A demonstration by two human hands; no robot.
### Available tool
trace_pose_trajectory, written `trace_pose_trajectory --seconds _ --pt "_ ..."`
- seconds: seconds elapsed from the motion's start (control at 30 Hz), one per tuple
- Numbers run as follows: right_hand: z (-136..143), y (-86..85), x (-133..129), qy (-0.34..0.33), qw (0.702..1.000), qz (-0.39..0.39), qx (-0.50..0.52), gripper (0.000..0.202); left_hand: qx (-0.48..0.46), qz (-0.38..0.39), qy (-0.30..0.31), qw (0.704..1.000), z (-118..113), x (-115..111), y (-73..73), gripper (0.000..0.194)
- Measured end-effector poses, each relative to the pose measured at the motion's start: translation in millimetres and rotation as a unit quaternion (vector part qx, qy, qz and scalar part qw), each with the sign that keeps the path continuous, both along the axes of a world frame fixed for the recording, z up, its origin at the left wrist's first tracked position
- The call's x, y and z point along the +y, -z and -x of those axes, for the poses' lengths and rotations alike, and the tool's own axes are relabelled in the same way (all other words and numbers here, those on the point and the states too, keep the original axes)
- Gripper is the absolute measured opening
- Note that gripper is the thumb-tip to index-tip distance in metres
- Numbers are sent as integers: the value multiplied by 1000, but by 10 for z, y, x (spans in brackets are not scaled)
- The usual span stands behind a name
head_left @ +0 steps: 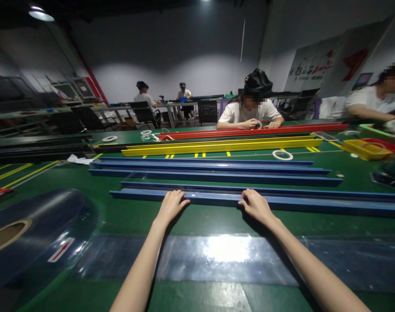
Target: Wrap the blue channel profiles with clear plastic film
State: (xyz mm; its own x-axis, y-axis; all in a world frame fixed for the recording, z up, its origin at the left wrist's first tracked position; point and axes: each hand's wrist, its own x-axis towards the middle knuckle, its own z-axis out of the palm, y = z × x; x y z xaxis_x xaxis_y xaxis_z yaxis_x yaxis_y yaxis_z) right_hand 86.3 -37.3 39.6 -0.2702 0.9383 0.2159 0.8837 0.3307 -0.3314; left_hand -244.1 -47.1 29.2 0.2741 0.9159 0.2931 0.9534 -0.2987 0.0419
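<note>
A long blue U-shaped channel (pixel 213 199) lies crosswise on the green table. My left hand (pixel 173 203) grips its near wall toward the left, the fingers over the edge and the thumb along the front face. Further right, my right hand (pixel 256 203) holds the same wall with curled fingers; its fingertips are partly hidden inside the channel. Nearer to me, a strip of clear plastic film (pixel 190 260) runs flat under my forearms. It comes from a large film roll (pixel 50 216) with a cardboard core and a red arrow label at the left.
More blue channels (pixel 217 175) lie just beyond, then yellow channels (pixel 223 147) and red channels (pixel 282 128). A white tape ring (pixel 282 155) rests near a yellow tray (pixel 366 149). Across the table a person (pixel 249 112) handles a ring; another person (pixel 369 104) sits at right.
</note>
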Motion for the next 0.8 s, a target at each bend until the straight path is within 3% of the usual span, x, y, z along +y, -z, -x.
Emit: trace_pose_trajectory --seconds 0.17,0.47,0.8 --pt "-56 -41 -47 2 1000 19 -3 6 -4 -3 3 1000 -58 -44 22 25" --pt "-228 -78 -89 11 998 57 -16 10 20 35 -7 999 -251 -178 -97 27" --pt "-229 -57 -107 -5 997 50 -63 14 15 56 -7 998 -269 -153 -123 26"
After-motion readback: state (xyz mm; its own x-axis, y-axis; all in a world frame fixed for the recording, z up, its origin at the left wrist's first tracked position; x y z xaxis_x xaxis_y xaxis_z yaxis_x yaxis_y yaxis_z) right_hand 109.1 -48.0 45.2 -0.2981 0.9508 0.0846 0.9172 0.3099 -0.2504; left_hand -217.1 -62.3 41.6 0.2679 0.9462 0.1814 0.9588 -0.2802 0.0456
